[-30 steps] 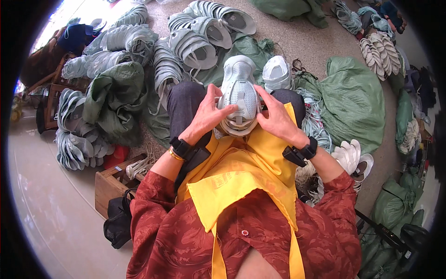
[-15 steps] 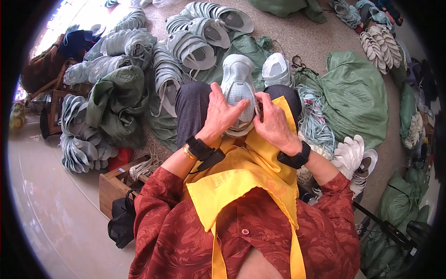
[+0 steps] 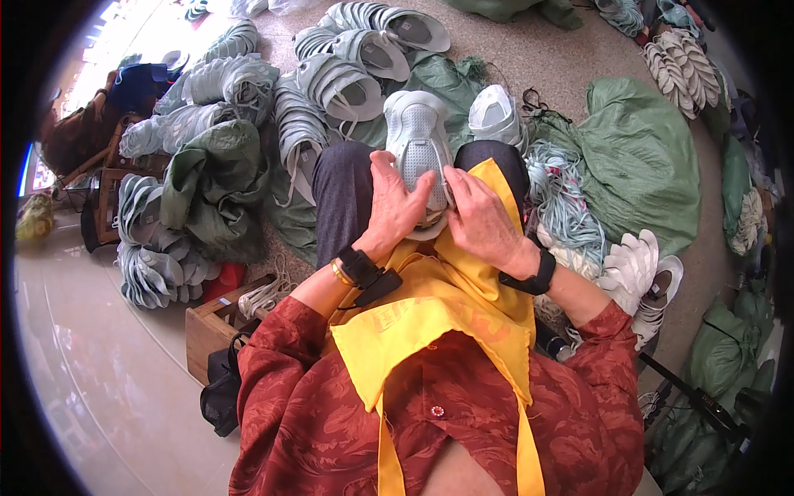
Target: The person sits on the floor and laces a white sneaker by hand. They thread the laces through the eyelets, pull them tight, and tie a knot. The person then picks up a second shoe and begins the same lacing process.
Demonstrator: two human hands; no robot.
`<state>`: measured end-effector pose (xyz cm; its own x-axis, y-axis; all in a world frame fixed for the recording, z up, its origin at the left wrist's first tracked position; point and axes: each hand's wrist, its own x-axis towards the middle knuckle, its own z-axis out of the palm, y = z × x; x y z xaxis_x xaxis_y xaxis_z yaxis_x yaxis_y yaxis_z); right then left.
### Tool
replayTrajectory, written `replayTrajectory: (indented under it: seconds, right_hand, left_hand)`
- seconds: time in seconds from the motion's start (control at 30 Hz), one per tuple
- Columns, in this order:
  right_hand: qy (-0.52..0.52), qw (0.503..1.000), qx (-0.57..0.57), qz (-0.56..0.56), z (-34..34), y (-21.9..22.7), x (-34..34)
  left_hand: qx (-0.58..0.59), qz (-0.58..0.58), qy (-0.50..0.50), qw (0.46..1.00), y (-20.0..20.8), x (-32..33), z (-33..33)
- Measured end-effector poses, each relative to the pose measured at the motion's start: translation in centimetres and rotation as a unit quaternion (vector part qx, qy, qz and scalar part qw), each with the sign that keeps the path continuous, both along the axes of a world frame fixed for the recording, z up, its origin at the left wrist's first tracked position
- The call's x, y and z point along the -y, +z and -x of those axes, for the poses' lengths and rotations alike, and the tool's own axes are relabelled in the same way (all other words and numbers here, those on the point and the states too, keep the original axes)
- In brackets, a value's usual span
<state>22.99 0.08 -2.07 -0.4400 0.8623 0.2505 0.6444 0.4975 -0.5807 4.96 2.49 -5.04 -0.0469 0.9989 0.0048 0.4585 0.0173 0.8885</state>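
Head view: the pale shoe (image 3: 416, 136) sits between the knees (image 3: 341, 186), above the yellow apron (image 3: 372, 355). The left hand (image 3: 394, 204), loosely curled, and right hand (image 3: 488, 221), pinched, hold its near end; uneven pressure might tip it sideways.

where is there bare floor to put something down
The shiny floor left of the wooden box looks bare; so does the speckled floor at the top, between the stacked shoe pieces and big green sack. Crowded: beside the right knee, where laces and white shoe pieces lie.
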Motion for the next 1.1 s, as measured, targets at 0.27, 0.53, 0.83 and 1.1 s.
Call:
replayTrajectory:
  seconds: [0.27,0.53,0.83,1.1]
  right_hand:
    - [0.064,0.996,0.054,0.01,0.4,0.8,-0.8]
    - [0.071,0.99,0.089,-0.081,0.6,-0.1,-0.9]
    - [0.03,0.987,-0.126,-0.093,-2.3,0.1,-0.3]
    - [-0.298,0.901,-0.275,0.153,-12.0,-7.1,-0.8]
  left_hand:
    - [0.054,0.033,-0.025,0.998,-1.1,0.1,1.1]
    - [-0.019,-0.002,-0.011,1.0,-1.1,0.8,1.0]
    - [-0.24,-0.139,-0.129,0.952,3.1,0.6,2.2]
    - [-0.214,-0.096,-0.111,0.966,2.6,0.6,2.8]
